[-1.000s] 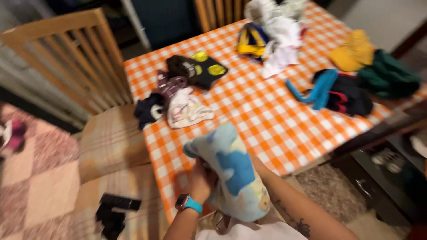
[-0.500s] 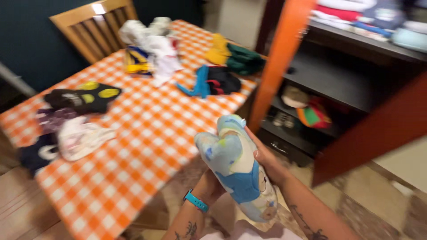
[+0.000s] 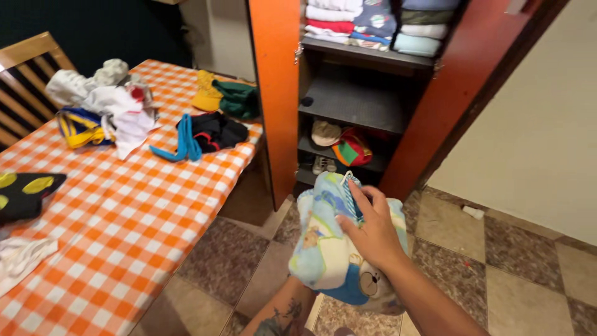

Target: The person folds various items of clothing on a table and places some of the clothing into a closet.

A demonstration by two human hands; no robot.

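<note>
While the right hand [image 3: 372, 231] grips it, the folded garment [image 3: 328, 246] shows pale cartoon bears.

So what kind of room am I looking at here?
Most likely a room in a home, mid laundry sorting. An orange cupboard stands open with folded clothes on its top shelf, loose garments lie on the orange-and-white checked tablecloth, and the right hand holds a folded pale blue printed cloth.

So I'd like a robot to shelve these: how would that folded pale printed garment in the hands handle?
The folded garment looks soft and floppy: it bulges around the right hand. Probably light, since one palm steadies it. Its loose edges sag, so the fold may open unless supported from below.
</note>
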